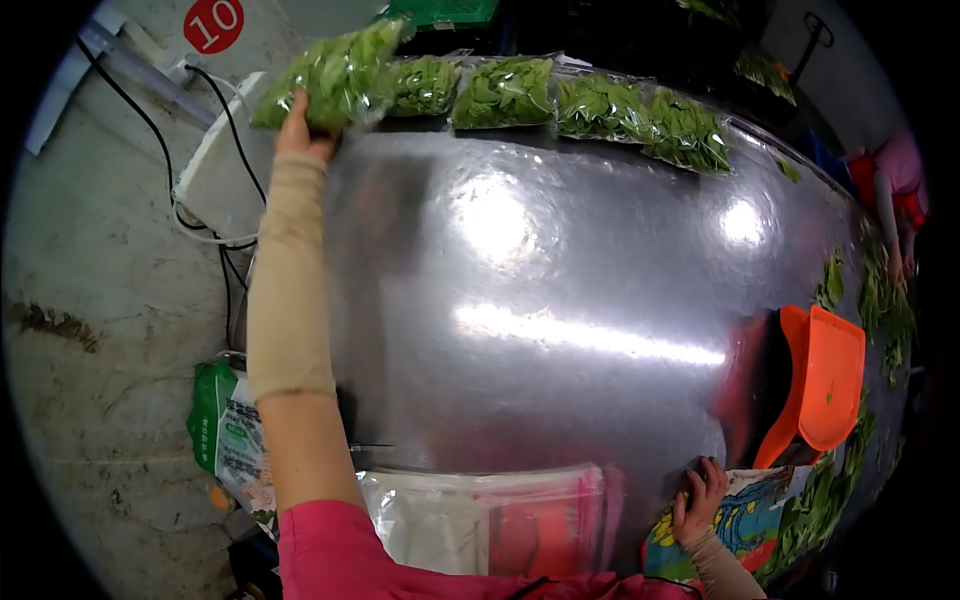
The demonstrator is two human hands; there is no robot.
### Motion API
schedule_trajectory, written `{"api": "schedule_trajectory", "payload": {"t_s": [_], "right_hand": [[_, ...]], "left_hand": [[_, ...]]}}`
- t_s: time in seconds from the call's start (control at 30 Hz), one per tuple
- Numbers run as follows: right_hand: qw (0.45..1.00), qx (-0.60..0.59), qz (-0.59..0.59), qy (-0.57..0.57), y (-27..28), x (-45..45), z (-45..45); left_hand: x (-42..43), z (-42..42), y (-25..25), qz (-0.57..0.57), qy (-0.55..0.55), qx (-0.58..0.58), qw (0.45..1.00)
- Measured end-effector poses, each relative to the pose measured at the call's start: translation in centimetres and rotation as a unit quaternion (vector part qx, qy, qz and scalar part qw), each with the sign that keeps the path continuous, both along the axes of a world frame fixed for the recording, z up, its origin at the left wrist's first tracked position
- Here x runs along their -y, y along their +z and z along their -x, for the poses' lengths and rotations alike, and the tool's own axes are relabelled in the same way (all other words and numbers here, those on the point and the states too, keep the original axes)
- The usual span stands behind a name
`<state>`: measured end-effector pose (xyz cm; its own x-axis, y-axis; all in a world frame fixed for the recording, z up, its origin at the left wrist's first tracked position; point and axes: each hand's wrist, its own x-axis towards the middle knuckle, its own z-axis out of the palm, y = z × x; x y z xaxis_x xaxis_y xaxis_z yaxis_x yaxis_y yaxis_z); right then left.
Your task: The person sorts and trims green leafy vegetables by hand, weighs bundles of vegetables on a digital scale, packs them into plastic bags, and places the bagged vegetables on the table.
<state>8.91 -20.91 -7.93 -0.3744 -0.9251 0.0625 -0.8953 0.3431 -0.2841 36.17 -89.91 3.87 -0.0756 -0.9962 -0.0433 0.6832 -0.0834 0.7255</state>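
Note:
At the far left end of the metal table, my left hand grips a clear plastic bag of leafy greens, its arm stretched out. The bag is tilted and slightly blurred. Right of it, several similar bags of greens stand in a row along the table's far edge. My right hand lies near the table's front, its fingers spread and nothing visible in them. Under and beside it is a colourful printed sheet or bag. A stack of clear plastic bags lies close to my body.
An orange plastic scoop-like container stands on the metal table at the right, with loose greens beyond it. Another person works at the far right. Cables and a green-and-white package are at the left.

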Motion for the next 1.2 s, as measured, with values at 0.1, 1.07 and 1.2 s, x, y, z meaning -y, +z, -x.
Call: {"api": "schedule_trajectory", "payload": {"t_s": [0.1,1.07,1.2], "right_hand": [[1.000,-0.004,0.011,0.003,0.0,-0.1,0.2],[0.995,-0.002,0.097,-0.003,0.1,-0.1,0.2],[0.993,0.002,0.115,-0.001,-1.3,0.2,0.0]], "left_hand": [[3.3,-1.4,2.1,-0.017,0.097,0.064,0.993],[-22.4,2.5,-14.8,0.294,-0.020,0.754,0.587],[-29.1,8.1,2.7,0.421,0.037,0.608,0.672]]}}
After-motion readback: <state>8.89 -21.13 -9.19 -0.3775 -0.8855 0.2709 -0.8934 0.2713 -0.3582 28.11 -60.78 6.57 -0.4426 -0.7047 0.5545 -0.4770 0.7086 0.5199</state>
